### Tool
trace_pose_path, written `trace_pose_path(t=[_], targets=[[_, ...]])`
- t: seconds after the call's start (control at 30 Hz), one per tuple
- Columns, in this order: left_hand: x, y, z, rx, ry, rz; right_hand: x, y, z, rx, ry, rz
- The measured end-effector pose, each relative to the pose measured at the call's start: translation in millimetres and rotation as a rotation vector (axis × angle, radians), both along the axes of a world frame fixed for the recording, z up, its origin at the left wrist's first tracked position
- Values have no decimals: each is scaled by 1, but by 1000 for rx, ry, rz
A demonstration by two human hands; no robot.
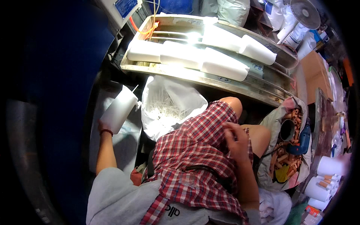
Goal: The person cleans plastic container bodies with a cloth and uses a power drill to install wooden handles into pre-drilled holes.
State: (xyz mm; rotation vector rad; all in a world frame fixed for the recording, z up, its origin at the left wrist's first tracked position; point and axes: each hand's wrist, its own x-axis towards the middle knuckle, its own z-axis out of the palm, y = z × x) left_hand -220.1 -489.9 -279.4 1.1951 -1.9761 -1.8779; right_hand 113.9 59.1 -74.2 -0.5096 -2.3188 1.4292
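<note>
A dark blue surface (pixel 71 90) looms left of the left fingers, sinking into black at the lens rim. Beyond both hands' fingers runs a long pale trough (pixel 168 70), white cylinders (pixel 144 51) across it, glare burning out their edges. A cloth sack (pixel 267 129) sits right of the right fingers, its brown pieces (pixel 279 161) partly covered by a blue drill (pixel 300 143). Just right of the left fingers gapes a white plastic bag (pixel 150 123), its clear slivers (pixel 165 108) too tangled to tell apart. Far beyond the right fingers, a fan (pixel 305 14) stands near the top edge. And here's the white container (pixel 119 109), tilted, in the left hand (pixel 104 125): those fingers hold its near end, mostly hidden behind it. The right hand (pixel 237 140) is blurred, fingers loosely bent; whether they hold anything, I can't tell.
</note>
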Motion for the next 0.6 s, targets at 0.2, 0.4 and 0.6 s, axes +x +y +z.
trace_pose_path(t=[0.2,0.4,0.6], targets=[[-20,15,48,416,128,-110,-45,-41,21,521,280,321],[-5,117,74,572,70,-471,-46,-65,7,673,287,346],[56,267,93,566,-133,-879,-50,-68,9,793,255,278]])
